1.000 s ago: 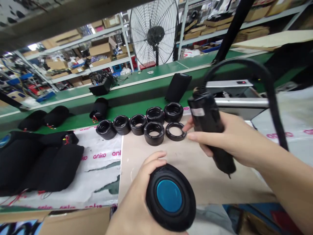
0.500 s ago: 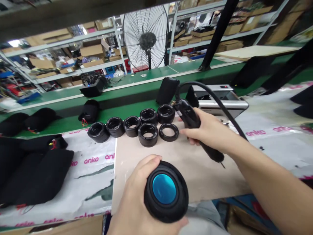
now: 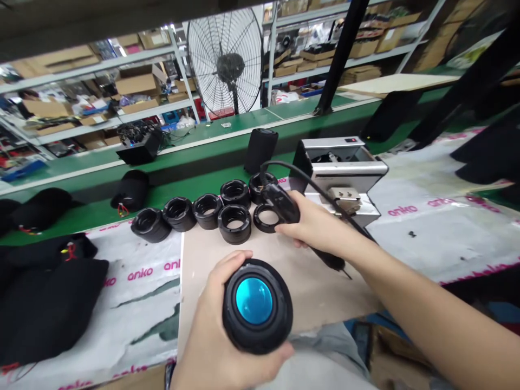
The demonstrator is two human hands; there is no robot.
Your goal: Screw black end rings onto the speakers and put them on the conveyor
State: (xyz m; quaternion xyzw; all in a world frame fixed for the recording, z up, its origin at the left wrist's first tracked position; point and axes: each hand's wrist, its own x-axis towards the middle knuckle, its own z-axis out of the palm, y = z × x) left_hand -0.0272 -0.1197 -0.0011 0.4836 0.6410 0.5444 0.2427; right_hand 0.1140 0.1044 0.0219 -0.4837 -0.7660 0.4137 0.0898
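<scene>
My left hand (image 3: 211, 330) is closed around a round black speaker (image 3: 280, 303), whose end with a shiny blue disc faces up toward me. My right hand (image 3: 314, 222) grips a black electric screwdriver (image 3: 282, 201). A cord comes from its far end, and its thin bit points down toward the lower right. Several black plastic rings (image 3: 234, 225) stand in stacks just beyond both hands. One flatter ring (image 3: 266, 218) lies by the screwdriver. Beneath the hands is a beige board (image 3: 317, 292).
A silver screw feeder (image 3: 349, 168) stands behind my right hand. Black cloth-covered speakers (image 3: 60, 303) with red wires lie at the left. One black speaker (image 3: 261, 150) stands upright at the back. A large fan (image 3: 227, 65) and loaded shelves stand beyond the green bench (image 3: 195, 141).
The view has shifted, so most things sit further left. Relative to the rings, the screwdriver is a little nearer to them and its cord hangs lower, uncovering more of the screw feeder. Both grips are unchanged.
</scene>
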